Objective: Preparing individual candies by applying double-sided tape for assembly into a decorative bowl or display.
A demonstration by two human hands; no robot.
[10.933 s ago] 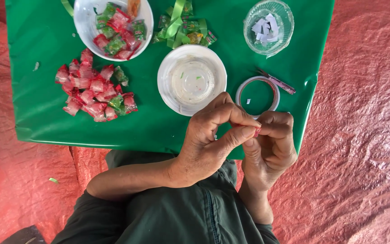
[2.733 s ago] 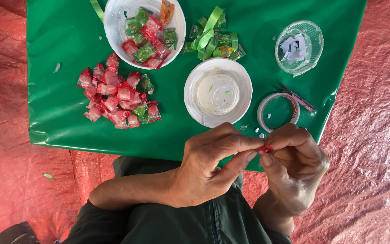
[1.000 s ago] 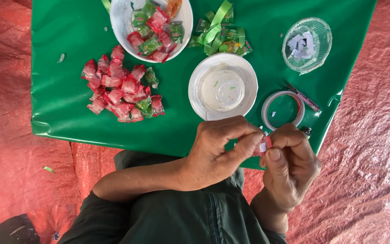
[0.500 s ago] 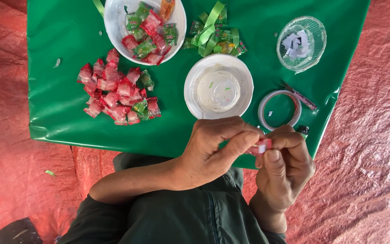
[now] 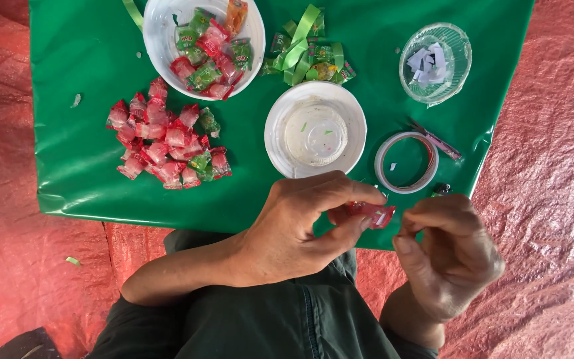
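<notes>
The left hand (image 5: pixel 293 229) fingers grip the red candy (image 5: pixel 371 214). The right hand (image 5: pixel 450 256) has pulled slightly away, its fingers curled, now holding nothing visible.

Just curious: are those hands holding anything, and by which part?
The left hand pinches a small red wrapped candy at its left end. The right hand holds nothing visible, fingertips beside the candy.

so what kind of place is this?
Probably an informal craft or packing spot at ground level: a low green table on red tarp, bowls and a pile of wrapped candies, tape roll. The left hand pinches one candy.
</notes>
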